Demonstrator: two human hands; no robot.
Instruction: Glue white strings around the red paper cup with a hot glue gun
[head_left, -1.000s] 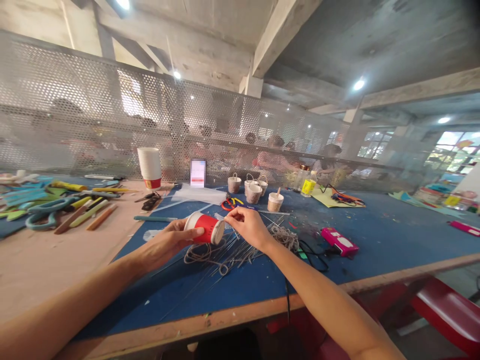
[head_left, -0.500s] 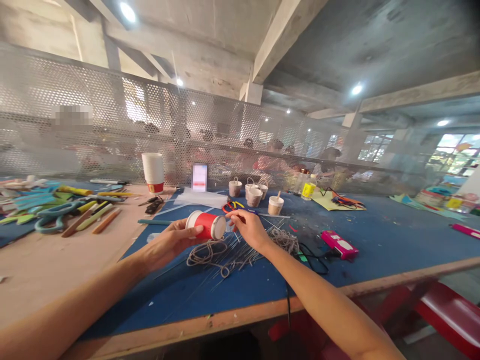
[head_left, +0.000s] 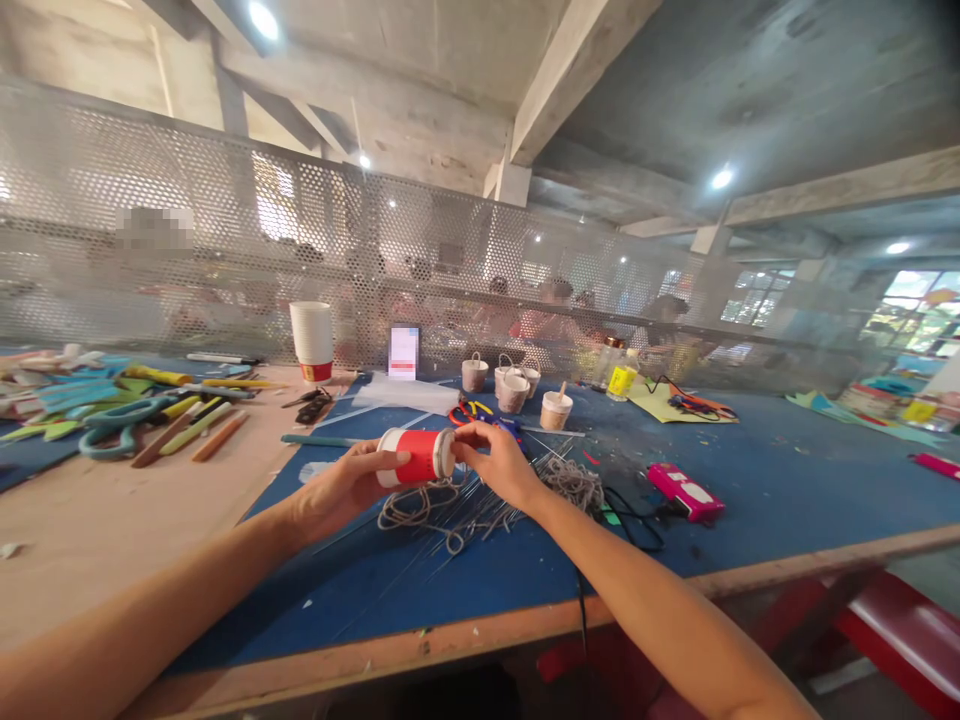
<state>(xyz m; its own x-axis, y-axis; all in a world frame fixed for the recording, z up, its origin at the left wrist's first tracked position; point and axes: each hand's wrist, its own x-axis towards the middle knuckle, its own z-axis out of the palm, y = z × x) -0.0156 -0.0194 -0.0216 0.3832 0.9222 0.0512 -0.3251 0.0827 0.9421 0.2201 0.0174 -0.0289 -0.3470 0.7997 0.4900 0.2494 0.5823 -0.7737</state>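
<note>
My left hand (head_left: 341, 490) is wrapped round a red and white paper cup (head_left: 420, 455), held on its side above the table with its base facing right. My right hand (head_left: 495, 462) is closed, its fingertips pinched together against the cup's base end. Whatever lies between those fingertips is too small to make out. A thin greyish band runs around the base end. Under my hands lie a loose coil of grey cord (head_left: 409, 508), several thin wires (head_left: 487, 510) and a tangled heap of cord (head_left: 574, 485).
Several small cord-wrapped cups (head_left: 513, 393) stand behind, beside a cup with a stick (head_left: 556, 411). Pliers (head_left: 484, 415), a phone (head_left: 404, 352), stacked paper cups (head_left: 311, 335), scissors (head_left: 124, 430) and a pink device (head_left: 686, 492) surround the work area. A perforated screen (head_left: 360, 250) lines the back.
My right fingertips have come in against the cup's base, where a gap showed before. The cup has turned slightly, its base end now facing more to the right.
</note>
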